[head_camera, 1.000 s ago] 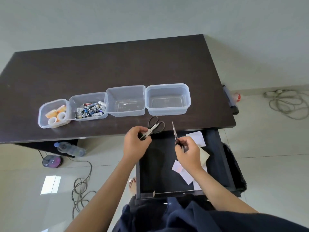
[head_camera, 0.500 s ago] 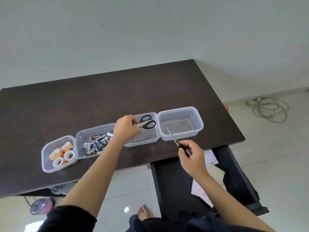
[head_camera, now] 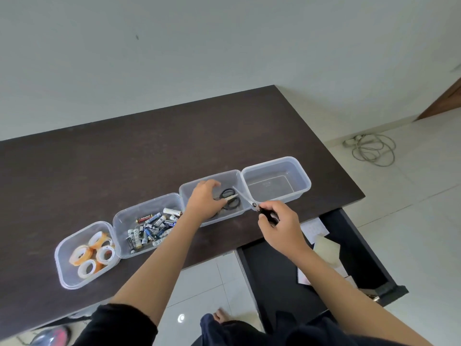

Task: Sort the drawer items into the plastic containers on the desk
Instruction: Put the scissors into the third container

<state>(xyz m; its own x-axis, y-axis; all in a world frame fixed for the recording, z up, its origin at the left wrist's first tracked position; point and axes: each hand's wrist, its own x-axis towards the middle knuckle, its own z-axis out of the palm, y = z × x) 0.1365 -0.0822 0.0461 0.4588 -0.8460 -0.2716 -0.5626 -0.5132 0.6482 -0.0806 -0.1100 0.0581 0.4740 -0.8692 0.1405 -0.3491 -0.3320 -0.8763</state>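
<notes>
Plastic containers: four clear tubs in a row on the dark desk.
Third tub: holds black-handled scissors.
Left hand: at the scissors' 9 o'clock, fingers on the blades; grip unclear.
Right hand: clenched on second scissors, blades over the third tub's rim.
Drawer: open, papers inside.

Clear glossy plastic containers, matt dark wood-grain desk, shiny metal scissor blades, glossy floor tiles
</notes>
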